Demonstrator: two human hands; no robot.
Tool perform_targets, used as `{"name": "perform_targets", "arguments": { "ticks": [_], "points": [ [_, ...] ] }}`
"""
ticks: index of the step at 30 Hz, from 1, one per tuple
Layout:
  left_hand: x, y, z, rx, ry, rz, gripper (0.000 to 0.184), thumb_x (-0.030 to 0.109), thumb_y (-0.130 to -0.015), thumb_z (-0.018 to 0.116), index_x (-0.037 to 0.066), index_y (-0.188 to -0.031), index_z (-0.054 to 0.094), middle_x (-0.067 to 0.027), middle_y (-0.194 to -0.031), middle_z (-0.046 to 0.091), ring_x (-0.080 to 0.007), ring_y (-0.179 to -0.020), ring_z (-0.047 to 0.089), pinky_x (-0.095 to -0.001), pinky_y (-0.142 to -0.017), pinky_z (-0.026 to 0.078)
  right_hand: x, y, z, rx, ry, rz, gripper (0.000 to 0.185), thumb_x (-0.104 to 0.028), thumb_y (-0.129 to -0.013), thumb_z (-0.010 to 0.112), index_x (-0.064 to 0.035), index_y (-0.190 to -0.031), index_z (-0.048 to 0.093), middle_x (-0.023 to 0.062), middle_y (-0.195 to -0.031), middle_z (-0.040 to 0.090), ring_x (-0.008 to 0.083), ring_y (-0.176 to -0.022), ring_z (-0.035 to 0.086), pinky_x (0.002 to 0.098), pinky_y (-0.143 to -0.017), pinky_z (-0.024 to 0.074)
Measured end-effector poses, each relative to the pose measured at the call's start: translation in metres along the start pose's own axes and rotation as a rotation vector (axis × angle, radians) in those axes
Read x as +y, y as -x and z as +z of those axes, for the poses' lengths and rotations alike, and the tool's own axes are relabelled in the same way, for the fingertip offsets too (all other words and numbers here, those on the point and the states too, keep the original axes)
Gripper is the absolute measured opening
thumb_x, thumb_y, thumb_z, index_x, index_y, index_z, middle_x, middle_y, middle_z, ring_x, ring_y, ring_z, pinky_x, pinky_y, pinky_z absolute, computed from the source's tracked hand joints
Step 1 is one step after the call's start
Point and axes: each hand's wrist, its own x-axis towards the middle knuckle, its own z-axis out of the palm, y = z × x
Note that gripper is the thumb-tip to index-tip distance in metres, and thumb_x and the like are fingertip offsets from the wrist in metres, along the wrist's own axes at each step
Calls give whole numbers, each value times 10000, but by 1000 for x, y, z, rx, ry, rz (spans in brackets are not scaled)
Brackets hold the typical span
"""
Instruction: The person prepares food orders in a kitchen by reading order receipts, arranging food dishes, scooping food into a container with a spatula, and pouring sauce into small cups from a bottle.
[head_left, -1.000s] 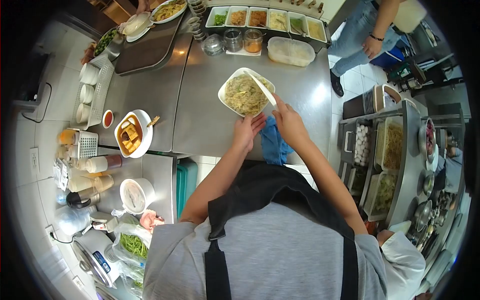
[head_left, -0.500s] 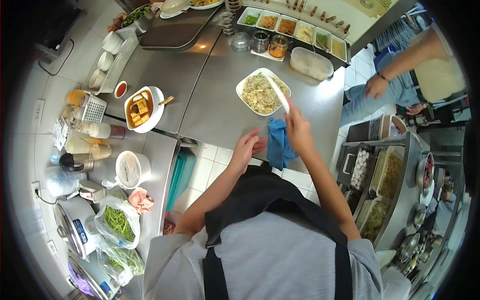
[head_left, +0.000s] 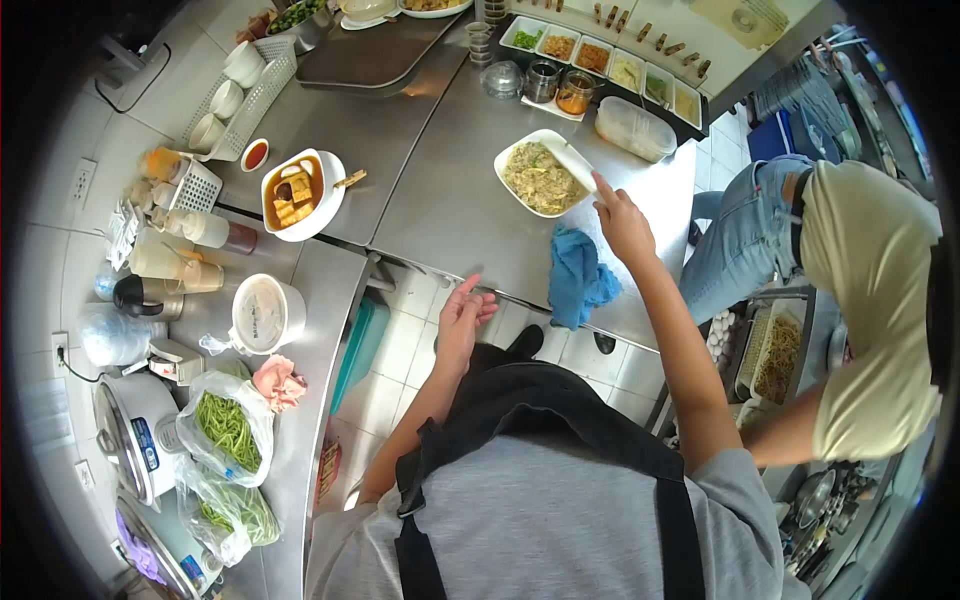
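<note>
My right hand grips the handle end of a white spoon, whose other end lies over a white bowl of fried rice. The bowl rests on the steel table. My left hand hangs in the air at the table's front edge, fingers apart and holding nothing. Between the hands, a crumpled blue cloth lies at the table edge below the bowl. To the left, a white bowl of brown soup with tofu sits on a white plate.
Behind the bowl stand jars, a clear plastic container and a row of topping trays. A dark tray lies at the back left. Another person leans in at the right, beside shelves. Bagged green beans lie lower left.
My left hand has drawn back from the bowl toward me. My right hand still holds the spoon at the bowl. The other person has come closer on the right, and the view has shifted.
</note>
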Motion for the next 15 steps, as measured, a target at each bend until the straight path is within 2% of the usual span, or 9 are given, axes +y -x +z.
{"name": "perform_targets", "arguments": {
  "ticks": [2, 6, 8, 12, 15],
  "points": [
    [8, 2, -7, -19, -21, 36, 395, 129, -952, 449, 33, -1335, 437, -116, -1051, 603, -178, -927, 609, -309, -847, 495, -6, 1, -1, -44, 38, -7, 509, -172, -895, 543, -235, -1383, 410, 187, -890, 576, 388, -788, 595, 477, -721, 480],
    [20, 9, -37, -53, -63, 94, 389, 126, -954, 453, 32, -1331, 439, -118, -1053, 604, -180, -932, 610, -316, -865, 496, -12, -9, 2, 68, 31, 17, 537, -153, -879, 553, -246, -1386, 404, 190, -898, 578, 386, -818, 603, 473, -735, 483],
    [35, 20, -55, -53, -108, 77, 387, 131, -954, 459, 30, -1328, 440, -119, -1055, 605, -181, -934, 611, -315, -865, 496, -13, -16, 8, 41, 126, 18, 533, -154, -881, 552, -256, -1384, 407, 186, -913, 582, 378, -828, 609, 473, -742, 487],
    [43, 34, -114, -24, -122, 113, 368, 108, -954, 473, 64, -1319, 454, -106, -1011, 611, -161, -897, 607, -290, -829, 489, -35, -8, 1, -74, 235, 35, 535, -153, -868, 542, -256, -1376, 409, 185, -956, 589, 373, -834, 624, 465, -751, 512],
    [43, 44, -157, 28, -119, 85, 373, 126, -952, 481, 71, -1319, 455, -100, -1013, 611, -153, -891, 605, -286, -822, 488, -49, -12, 7, -2, 248, 79, 533, -166, -871, 540, -263, -1377, 407, 191, -977, 592, 371, -850, 626, 463, -756, 514]
  ]
}}
